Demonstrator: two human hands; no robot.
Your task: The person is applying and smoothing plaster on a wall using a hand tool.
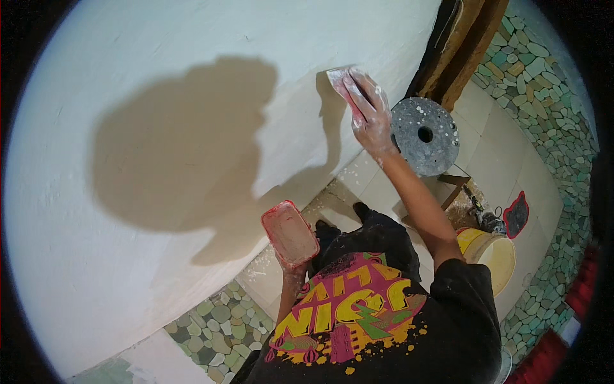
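Note:
My right hand (pixel 372 118), dusted white, is closed round a flat red plastic putty scraper (pixel 346 96). Its far edge lies at the white wall (pixel 160 51), and whether it presses on it I cannot tell. Lower down, near my waist, my left hand (pixel 293 274) grips a red rectangular tub (pixel 289 233) from beneath. Pale putty lies smeared inside the tub. Most of the left hand's fingers are hidden under it. My shadow falls broadly across the wall.
A grey, paint-spattered round stool (pixel 425 136) stands by the wall, beside a brown wooden frame (pixel 460 51). Yellowish buckets (pixel 497 259), hand tools and a red-rimmed dark pad (pixel 517 215) are at my right. Pebble-patterned flooring (pixel 220 326) borders pale tiles.

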